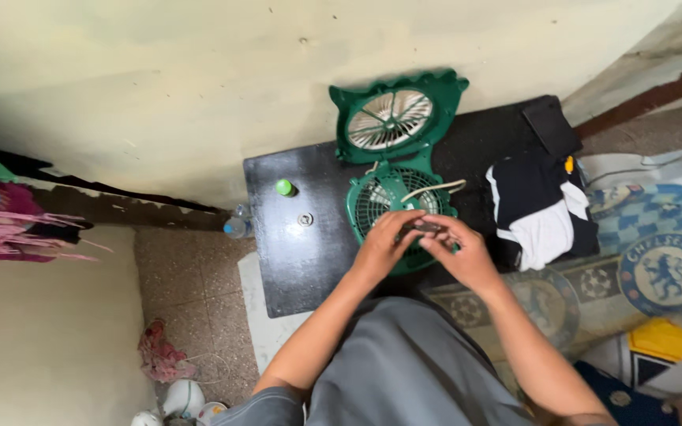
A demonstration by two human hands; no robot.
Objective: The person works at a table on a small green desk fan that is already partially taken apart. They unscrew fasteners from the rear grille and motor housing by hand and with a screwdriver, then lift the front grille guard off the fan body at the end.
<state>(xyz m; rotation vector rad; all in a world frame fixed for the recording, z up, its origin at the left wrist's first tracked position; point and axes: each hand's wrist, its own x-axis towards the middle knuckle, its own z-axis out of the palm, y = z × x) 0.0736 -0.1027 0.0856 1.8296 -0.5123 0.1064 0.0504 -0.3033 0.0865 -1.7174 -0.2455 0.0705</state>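
My left hand point(384, 241) and my right hand point(459, 251) meet over a black table point(294, 260) and together pinch a small dark part point(422, 227). Directly under them lies a green fan grille half point(380, 197) with a pale cable across it. Behind it, the other green fan housing point(395, 117) with white blades leans against the wall. A small green cap point(284, 187) and a little metal ring point(305, 219) rest on the table to the left of my hands.
A black and white folded cloth point(542, 213) and a flat black object point(552, 125) lie at the table's right end. A plastic bottle point(236, 227) stands by the left edge. A patterned blue bedsheet point(657, 268) spreads at right; pink fabric point(9, 229) at left.
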